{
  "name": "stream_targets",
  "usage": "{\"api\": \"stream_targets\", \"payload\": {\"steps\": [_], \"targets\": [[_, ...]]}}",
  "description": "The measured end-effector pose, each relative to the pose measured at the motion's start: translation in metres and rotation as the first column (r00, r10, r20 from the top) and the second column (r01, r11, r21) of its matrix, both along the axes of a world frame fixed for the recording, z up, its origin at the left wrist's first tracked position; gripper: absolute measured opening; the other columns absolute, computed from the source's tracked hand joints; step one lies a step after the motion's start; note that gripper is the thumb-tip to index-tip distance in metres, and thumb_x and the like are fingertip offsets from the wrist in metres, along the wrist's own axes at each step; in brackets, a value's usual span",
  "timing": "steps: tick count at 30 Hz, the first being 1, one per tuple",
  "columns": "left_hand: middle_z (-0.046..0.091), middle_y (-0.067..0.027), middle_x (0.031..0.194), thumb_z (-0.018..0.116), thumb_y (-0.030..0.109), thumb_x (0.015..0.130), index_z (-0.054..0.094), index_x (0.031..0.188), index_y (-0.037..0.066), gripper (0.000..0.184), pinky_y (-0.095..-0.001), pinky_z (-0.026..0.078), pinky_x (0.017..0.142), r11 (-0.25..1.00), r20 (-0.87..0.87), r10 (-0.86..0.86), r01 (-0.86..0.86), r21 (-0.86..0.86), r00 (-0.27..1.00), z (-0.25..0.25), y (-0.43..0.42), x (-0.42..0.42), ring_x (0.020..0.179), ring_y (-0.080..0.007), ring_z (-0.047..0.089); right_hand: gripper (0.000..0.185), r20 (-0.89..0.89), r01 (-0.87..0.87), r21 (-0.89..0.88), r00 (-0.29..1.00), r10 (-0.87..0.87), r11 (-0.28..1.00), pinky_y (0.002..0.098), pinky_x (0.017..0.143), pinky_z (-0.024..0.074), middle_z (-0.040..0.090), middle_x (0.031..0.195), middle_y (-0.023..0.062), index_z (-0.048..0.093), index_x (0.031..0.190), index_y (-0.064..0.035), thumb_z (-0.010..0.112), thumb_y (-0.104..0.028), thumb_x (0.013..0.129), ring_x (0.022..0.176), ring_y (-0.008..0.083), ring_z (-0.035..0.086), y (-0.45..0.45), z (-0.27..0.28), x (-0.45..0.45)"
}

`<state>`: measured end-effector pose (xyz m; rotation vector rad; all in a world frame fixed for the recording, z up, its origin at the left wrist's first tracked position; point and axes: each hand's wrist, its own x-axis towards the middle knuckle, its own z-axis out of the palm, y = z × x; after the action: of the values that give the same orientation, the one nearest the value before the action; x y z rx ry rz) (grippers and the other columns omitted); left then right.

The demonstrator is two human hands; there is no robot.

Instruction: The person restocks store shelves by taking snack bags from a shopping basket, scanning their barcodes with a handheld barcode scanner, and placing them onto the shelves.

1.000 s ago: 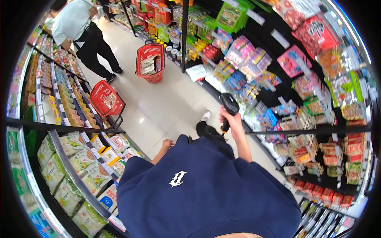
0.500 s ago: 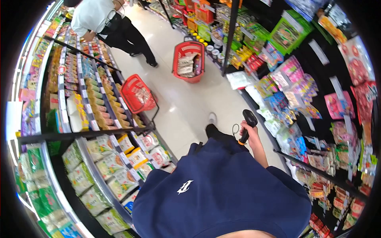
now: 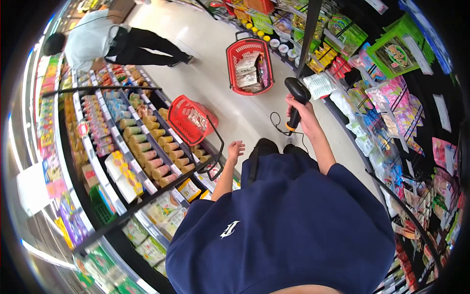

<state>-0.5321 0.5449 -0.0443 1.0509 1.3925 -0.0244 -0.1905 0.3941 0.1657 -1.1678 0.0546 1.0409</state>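
My right hand (image 3: 302, 110) is wrapped around the grip of a black handheld barcode scanner (image 3: 296, 89) with an orange ring at its lower end. A thin dark cable (image 3: 277, 123) loops down beside it. To the left, my left hand (image 3: 236, 151) hangs free with nothing in it, its fingers loosely apart. The nearest thing to that hand is a red shopping basket (image 3: 182, 122) with a few packets inside, by the left shelves. Farther ahead on the floor stands a second red basket (image 3: 249, 46) holding pale packets.
Left shelves (image 3: 147, 161) carry rows of cups and bagged goods. Hanging packets fill the right-hand shelves (image 3: 372, 117), and black posts stick up along both sides. A person (image 3: 98, 41) in a white top and dark trousers leans over the left shelf. Pale tiled floor (image 3: 215, 93) runs between.
My left hand has come into view at the left. My right hand with the scanner sits higher in view. The person ahead now bends farther over the shelf.
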Motion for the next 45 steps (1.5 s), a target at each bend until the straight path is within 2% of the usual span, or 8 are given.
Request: {"api": "stream_targets", "payload": {"steps": [10,14,15,16,20,24,26,45], "targets": [[0.066,-0.0052,0.07,0.056,0.018,0.085,0.069,0.088,0.007,0.017,-0.0332,0.047,0.046,0.814,-0.119,-0.58,0.568,-0.117,0.806,-0.173,0.144,0.11,0.059,-0.0162,0.062,0.02,-0.107,0.336,-0.502,0.89,-0.442,0.797,0.0251,0.052,0.0443,0.055,0.067,0.001,0.063,0.099,-0.0024,0.069,-0.015,0.084,0.055,0.0102,0.053,-0.021,-0.071,-0.057],[0.068,-0.009,0.085,0.052,0.013,0.082,0.067,0.079,0.01,0.016,-0.0422,0.05,0.072,0.081,-0.155,-0.96,0.764,0.64,0.232,-0.365,0.255,0.138,0.083,-0.0252,0.064,0.016,-0.157,0.493,-0.68,0.625,-0.764,0.543,0.0259,0.051,0.0464,0.053,0.067,-0.0004,0.064,0.097,-0.0053,0.069,-0.013,0.083,0.055,0.0099,0.053,-0.016,-0.095,-0.112],[0.066,-0.0156,0.085,0.052,0.017,0.086,0.067,0.08,0.008,0.018,-0.0445,0.049,0.071,0.202,-0.147,-0.944,0.87,0.449,0.295,-0.369,0.281,0.173,0.083,-0.0303,0.064,0.015,-0.158,0.487,-0.696,0.613,-0.774,0.528,0.026,0.051,0.0463,0.053,0.068,-0.0004,0.063,0.096,-0.0054,0.069,-0.012,0.083,0.055,0.0099,0.053,-0.012,-0.101,-0.124],[0.064,-0.0229,0.086,0.051,0.022,0.088,0.065,0.081,0.004,0.024,-0.0482,0.047,0.07,-0.089,-0.42,-0.879,0.79,0.607,0.224,-0.367,0.3,0.204,0.082,-0.0384,0.062,0.015,-0.218,0.423,-0.724,0.609,-0.763,0.545,0.0267,0.051,0.0469,0.053,0.068,-0.0004,0.063,0.096,-0.005,0.069,-0.012,0.083,0.054,0.0101,0.053,-0.007,-0.111,-0.136],[0.063,-0.0303,0.096,0.05,0.031,0.085,0.063,0.099,-0.002,0.038,-0.0533,0.048,0.082,0.22,-0.466,-0.75,0.842,0.493,0.469,-0.353,0.357,0.33,0.094,-0.0474,0.06,0.022,-0.328,0.153,-0.73,0.777,-0.538,0.666,0.0253,0.053,0.0436,0.053,0.067,0.0001,0.063,0.102,-0.0033,0.07,-0.013,0.083,0.055,0.0101,0.052,0.033,-0.138,-0.16],[0.052,-0.0239,0.13,0.07,0.03,0.071,0.05,0.126,0.003,0.065,-0.0462,0.042,0.1,-0.128,-0.591,-0.694,0.737,0.663,0.411,-0.384,0.391,0.386,0.122,-0.0418,0.048,0.024,-0.383,0.02,-0.744,0.806,-0.451,0.668,0.0242,0.051,0.0397,0.057,0.065,-0.0001,0.065,0.095,-0.0014,0.075,-0.018,0.081,0.055,0.0073,0.052,0.067,-0.158,-0.169],[0.043,-0.018,0.141,0.075,0.034,0.066,0.041,0.134,0.009,0.08,-0.0464,0.039,0.104,-0.106,-0.617,-0.752,0.881,0.461,0.233,-0.405,0.395,0.401,0.13,-0.0391,0.041,0.025,-0.389,-0.015,-0.762,0.81,-0.439,0.647,0.0236,0.051,0.0393,0.058,0.066,-0.0003,0.065,0.091,-0.0021,0.077,-0.021,0.079,0.055,0.0071,0.053,0.069,-0.169,-0.188],[0.041,-0.0288,0.138,0.053,0.052,0.09,0.028,0.148,0.009,0.076,-0.0504,0.043,0.097,-0.317,-0.697,-0.712,0.844,0.433,0.09,-0.399,0.388,0.369,0.12,-0.0479,0.047,0.035,-0.395,0.129,-0.761,0.686,-0.611,0.636,0.0232,0.057,0.0396,0.053,0.067,-0.0012,0.063,0.112,-0.0002,0.072,-0.014,0.081,0.056,0.0084,0.052,0.068,-0.171,-0.202]]}}
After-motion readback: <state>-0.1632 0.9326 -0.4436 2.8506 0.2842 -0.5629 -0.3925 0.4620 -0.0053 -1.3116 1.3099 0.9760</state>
